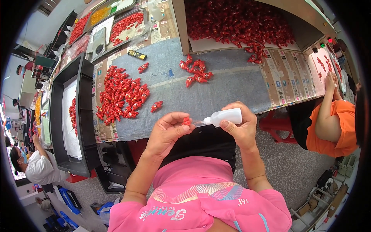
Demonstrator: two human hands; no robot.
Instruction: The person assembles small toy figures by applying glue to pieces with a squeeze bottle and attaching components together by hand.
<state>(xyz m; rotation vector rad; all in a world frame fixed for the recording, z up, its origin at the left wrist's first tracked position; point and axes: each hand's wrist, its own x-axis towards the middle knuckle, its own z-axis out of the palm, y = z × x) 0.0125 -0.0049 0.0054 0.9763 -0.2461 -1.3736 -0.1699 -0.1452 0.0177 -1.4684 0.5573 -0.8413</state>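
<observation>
My left hand [169,132] pinches a small red figurine [186,121] between thumb and fingertips, just over the table's near edge. My right hand [242,125] is wrapped round a white squeeze bottle [228,116], held on its side. The bottle's thin clear nozzle points left and reaches the figurine; whether it touches cannot be told. A heap of red figurines [123,92] lies on the grey mat [166,100] at the left. One single figurine [156,106] rests near my left hand, and a small group of figurines [198,70] lies farther back.
A large open box [180,23] full of red pieces stands at the back. A black tray [83,112] with white paper sits at the left. On the mat lies a black-and-yellow tube [137,55]. A co-worker in orange [338,127] sits at the right, another person [42,166] at the far left.
</observation>
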